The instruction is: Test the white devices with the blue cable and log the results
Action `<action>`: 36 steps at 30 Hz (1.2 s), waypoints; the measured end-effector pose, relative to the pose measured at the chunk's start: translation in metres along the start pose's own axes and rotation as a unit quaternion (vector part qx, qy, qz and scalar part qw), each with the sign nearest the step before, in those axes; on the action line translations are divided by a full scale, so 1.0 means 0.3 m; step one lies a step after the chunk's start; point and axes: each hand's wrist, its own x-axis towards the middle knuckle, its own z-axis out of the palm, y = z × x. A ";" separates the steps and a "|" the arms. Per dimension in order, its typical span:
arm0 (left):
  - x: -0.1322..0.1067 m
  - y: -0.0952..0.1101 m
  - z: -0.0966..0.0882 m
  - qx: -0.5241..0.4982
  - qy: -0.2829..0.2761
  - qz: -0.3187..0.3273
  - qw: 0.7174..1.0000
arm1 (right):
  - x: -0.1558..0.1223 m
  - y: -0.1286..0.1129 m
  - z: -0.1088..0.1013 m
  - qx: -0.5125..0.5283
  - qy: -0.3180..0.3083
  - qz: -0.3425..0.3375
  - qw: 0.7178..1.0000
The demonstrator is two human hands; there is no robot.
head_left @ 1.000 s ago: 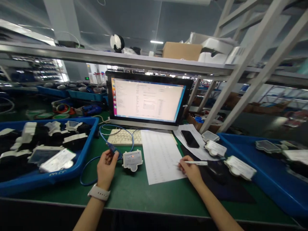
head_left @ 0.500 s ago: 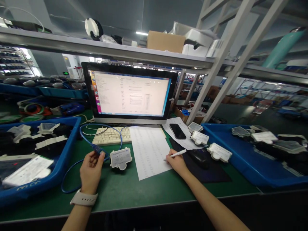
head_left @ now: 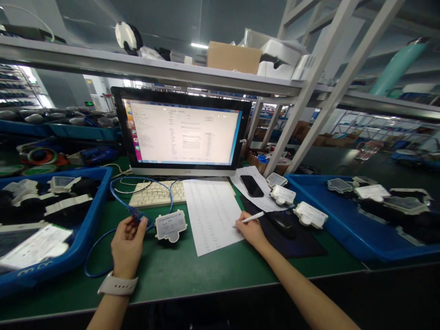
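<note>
Green table [head_left: 195,275] spans between paper [head_left: 208,211] and its front edge — left hand [head_left: 127,243] pinches blue plug [head_left: 136,213], box [head_left: 171,226] just right; right hand [head_left: 253,233] grips pen [head_left: 253,217].

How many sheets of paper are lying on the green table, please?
2: one sheet under the pen in the right hand, another sheet beneath the phone. More sheets may be hidden underneath.

Paper [head_left: 210,215], keyboard [head_left: 157,193] on green table [head_left: 185,266]
</note>
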 end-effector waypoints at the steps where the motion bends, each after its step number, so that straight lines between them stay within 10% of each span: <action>1: 0.001 -0.001 0.000 0.000 0.001 -0.001 1.000 | 0.001 0.002 0.000 0.000 0.002 0.000 1.000; 36: 0.003 -0.015 -0.004 0.009 -0.003 0.005 1.000 | 0.009 -0.002 -0.004 0.036 0.025 0.006 0.999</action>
